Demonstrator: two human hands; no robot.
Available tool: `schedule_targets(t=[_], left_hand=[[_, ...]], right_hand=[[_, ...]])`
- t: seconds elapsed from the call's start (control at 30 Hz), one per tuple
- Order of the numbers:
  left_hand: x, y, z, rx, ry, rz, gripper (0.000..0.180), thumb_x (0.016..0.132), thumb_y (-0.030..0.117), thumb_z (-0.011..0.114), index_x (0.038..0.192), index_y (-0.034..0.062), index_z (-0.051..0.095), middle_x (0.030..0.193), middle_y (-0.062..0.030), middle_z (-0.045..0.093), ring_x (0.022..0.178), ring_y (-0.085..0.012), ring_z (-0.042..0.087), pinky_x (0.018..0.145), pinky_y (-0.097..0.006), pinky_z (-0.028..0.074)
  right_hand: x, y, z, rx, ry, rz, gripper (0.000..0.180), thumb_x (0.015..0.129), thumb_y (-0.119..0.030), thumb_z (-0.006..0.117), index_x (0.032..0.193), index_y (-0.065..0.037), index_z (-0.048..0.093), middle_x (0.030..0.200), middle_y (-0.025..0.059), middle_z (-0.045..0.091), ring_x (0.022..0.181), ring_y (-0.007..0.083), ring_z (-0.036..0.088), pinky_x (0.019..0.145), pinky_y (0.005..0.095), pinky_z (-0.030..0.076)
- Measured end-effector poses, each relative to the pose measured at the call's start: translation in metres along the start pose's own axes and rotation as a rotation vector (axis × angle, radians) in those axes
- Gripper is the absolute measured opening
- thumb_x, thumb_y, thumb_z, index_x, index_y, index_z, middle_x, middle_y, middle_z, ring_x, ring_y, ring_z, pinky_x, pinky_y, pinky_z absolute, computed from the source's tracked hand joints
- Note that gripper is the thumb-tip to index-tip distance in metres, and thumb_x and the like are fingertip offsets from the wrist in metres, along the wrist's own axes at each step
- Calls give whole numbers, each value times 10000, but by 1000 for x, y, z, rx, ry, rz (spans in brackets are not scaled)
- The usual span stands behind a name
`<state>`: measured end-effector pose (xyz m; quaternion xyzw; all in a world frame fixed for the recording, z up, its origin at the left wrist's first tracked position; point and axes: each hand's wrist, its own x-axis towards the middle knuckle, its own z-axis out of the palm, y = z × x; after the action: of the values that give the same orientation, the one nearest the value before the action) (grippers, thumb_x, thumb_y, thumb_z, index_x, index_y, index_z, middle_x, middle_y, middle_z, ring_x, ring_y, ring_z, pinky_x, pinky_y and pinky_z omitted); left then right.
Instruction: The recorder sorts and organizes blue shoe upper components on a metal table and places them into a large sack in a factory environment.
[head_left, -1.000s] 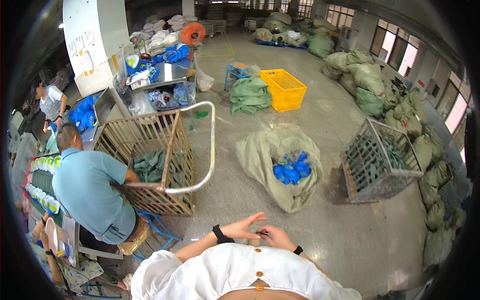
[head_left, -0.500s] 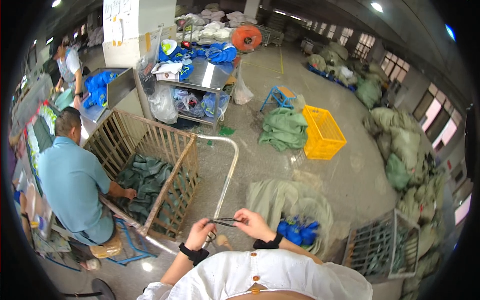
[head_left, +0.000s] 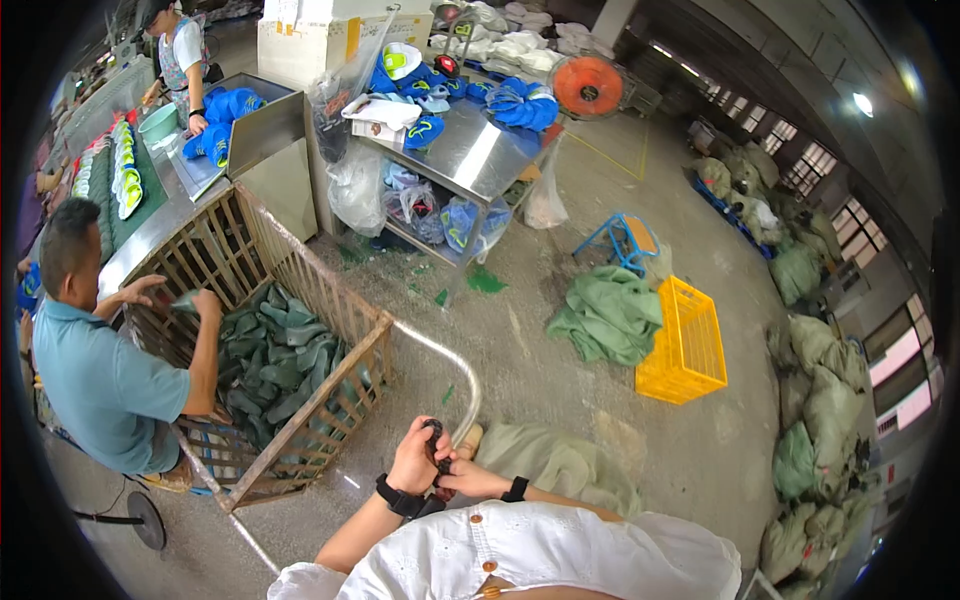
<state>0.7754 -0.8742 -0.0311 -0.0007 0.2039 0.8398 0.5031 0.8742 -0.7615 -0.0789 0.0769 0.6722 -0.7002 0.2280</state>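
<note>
Starting at the left, we see a worker (head_left: 110,345) in a light blue shirt, both arms reaching over the near side of a slatted crate (head_left: 357,390). Behind the worker, a row of white-and-lime pieces (head_left: 127,180) runs along a bench, close to a pale green basin (head_left: 158,125). A second worker (head_left: 185,55) stands past the basin, one hand near some blue bundles (head_left: 208,145). Dark green pieces (head_left: 275,365) lie heaped inside the slatted crate.

Next come our own hands, close together in front of our white shirt (head_left: 570,550). Our left hand (head_left: 410,462) is closed around a black band (head_left: 436,432), which sits bunched between our hands, just beside the bent metal rail (head_left: 472,383). Our right hand (head_left: 475,480) meets it from the other side, fingers curled in against the band's lower end; we cannot tell how firmly they pinch it.

Beyond our hands stands a metal table (head_left: 480,155) with blue things on top and bags below. Farther right we have an orange fan (head_left: 587,86), a pale green sack (head_left: 555,465) on the floor, a green cloth (head_left: 607,315) touching a yellow crate (head_left: 690,350), a blue stool (head_left: 632,240) behind them, and piled sacks (head_left: 828,395) by the windows.
</note>
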Motion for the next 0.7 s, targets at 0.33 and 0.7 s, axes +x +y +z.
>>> schedule_targets(t=[0.33, 0.7], left_hand=[[211, -29, 85, 1491, 49, 224, 337, 863, 223, 500, 1076, -8, 378, 855, -153, 519, 827, -223, 531, 699, -318, 436], [372, -99, 134, 1777, -341, -190, 589, 776, 481, 559, 1084, -3, 424, 933, -227, 563, 861, -360, 561, 723, -381, 444]], right_hand=[[-16, -84, -232, -150, 183, -61, 124, 846, -108, 483, 804, -7, 541, 613, 36, 558, 534, 118, 560, 483, 243, 453], [-69, -73, -403, -2, 241, -3, 155, 814, -179, 543, 795, -31, 584, 537, 5, 499, 430, 76, 434, 406, 230, 342]])
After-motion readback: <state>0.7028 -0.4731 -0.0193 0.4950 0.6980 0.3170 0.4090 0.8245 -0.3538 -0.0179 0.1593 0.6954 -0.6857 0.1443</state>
